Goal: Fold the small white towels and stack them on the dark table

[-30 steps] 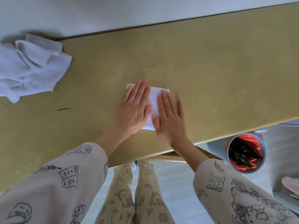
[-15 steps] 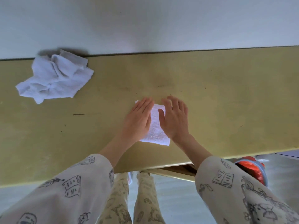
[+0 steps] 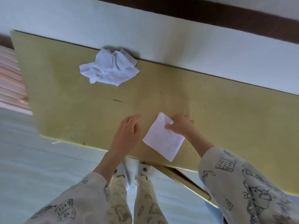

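While right hand (image 3: 181, 126) pinches folded towel (image 3: 163, 140), left hand (image 3: 127, 132) open over yellow table (image 3: 234, 118); pale wall (image 3: 161, 34) behind.

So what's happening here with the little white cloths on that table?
A person is folding small white towels at a yellowish table. Their right hand pinches the far corner of a folded towel lying near the table's front edge. The left hand hovers open beside it, not touching the cloth. A crumpled heap of unfolded towels waits at the back of the table against the wall. No stack is visible yet.
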Tool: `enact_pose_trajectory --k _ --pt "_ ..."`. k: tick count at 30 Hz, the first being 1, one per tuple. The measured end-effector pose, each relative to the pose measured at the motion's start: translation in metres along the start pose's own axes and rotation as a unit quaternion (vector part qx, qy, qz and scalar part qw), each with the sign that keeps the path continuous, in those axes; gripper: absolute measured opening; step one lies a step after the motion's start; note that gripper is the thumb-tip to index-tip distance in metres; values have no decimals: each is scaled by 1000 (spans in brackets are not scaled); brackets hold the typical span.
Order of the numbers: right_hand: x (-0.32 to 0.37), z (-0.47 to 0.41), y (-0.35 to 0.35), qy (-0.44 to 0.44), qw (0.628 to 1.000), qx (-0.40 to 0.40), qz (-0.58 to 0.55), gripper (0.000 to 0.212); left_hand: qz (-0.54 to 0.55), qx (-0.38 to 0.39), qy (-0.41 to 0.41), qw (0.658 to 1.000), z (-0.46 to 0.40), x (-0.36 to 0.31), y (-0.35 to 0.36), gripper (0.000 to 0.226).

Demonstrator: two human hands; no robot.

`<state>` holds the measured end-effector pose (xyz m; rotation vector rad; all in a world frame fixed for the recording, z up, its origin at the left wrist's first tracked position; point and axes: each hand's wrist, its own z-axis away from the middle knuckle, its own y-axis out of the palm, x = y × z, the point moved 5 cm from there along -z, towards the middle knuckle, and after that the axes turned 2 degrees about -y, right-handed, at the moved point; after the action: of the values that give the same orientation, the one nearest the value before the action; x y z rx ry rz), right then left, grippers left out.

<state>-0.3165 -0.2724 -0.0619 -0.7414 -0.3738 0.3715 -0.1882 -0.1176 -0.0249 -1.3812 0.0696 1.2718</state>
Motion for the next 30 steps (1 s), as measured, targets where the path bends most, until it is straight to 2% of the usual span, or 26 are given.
enact_pose_trajectory --k 3,7,11,14,17,21,26,30 --pt "19 18 11 -33 999 3 11 33 13 -26 -19 999 17 15 -34 40" --pt "58 47 9 -76 997 20 -23 15 39 -83 -51 994 51 40 -87 39" --pt "116 84 -1 -157 987 4 15 14 68 -127 -79 986 101 65 -131 38" --pt "174 123 -3 -229 969 -31 87 15 79 -148 -95 981 152 84 -165 38" --pt "243 177 12 -313 940 -56 121 13 66 -190 -108 974 223 109 -206 38" --pt "334 271 54 -416 895 -81 141 24 39 -263 -128 955 338 147 -259 35" --pt "443 416 135 -557 816 -57 143 20 6 -381 -191 905 507 202 -322 32" --pt "514 523 210 -644 750 -5 152 17 23 -473 -257 843 639 245 -350 31"
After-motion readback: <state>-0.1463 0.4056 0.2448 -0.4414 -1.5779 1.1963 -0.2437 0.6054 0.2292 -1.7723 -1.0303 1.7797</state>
